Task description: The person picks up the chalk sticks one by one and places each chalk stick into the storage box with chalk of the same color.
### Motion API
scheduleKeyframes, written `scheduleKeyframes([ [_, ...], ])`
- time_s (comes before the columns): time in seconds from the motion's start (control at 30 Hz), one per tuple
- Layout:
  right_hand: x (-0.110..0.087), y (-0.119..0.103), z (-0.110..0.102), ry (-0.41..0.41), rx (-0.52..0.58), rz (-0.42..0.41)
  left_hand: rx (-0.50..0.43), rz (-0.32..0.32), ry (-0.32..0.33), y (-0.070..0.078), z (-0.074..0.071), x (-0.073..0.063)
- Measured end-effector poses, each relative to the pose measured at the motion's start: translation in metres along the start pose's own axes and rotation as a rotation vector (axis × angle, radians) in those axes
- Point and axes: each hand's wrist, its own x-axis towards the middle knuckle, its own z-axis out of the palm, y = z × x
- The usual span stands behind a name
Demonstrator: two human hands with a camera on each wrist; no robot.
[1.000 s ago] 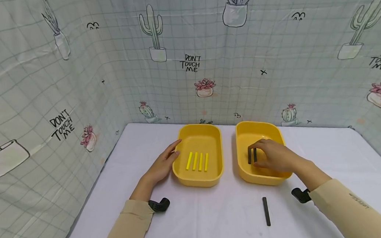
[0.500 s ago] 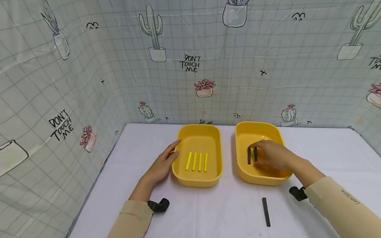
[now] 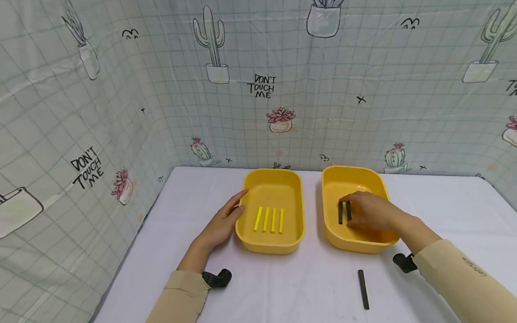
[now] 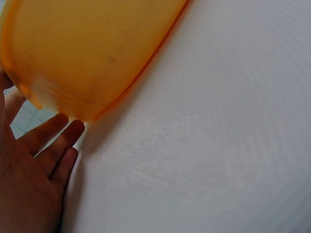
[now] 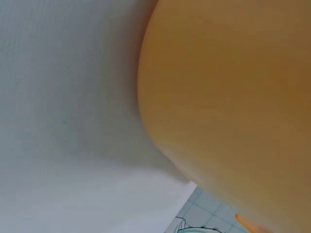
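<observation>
My left hand [image 3: 219,227] rests against the left side of a yellow plastic tray [image 3: 298,229], its fingers extended along the rim. In that tray lie several bright yellow sticks [image 3: 272,220] in a row. The left wrist view shows the same hand [image 4: 36,165] with fingertips at the tray's end. Inside a second yellow tray [image 3: 336,238] on the right, my right hand [image 3: 372,211] pinches a black stick [image 3: 348,211] between fingers and thumb; its ends are partly hidden. Another black stick [image 3: 340,213] lies just left of it, roughly parallel. The right wrist view shows only the tray's outer wall [image 5: 218,97].
A third black stick [image 3: 363,289] lies on the white tabletop [image 3: 295,299] in front of the right tray. A gap separates the two trays. Patterned cloth [image 3: 237,108] with cactus drawings hangs behind and to the left.
The right wrist and sleeve have shifted slightly left since a second ago, with small finger movements around the black stick. My left hand stays in place. The head view has shifted a little.
</observation>
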Motion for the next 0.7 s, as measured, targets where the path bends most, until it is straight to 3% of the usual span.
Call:
scheduleKeyframes([
  [0.7,-0.0019,-0.0016,-0.0018,-0.016,0.004,0.025,-0.006,-0.002,0.000,0.0005,0.0007,-0.0015],
])
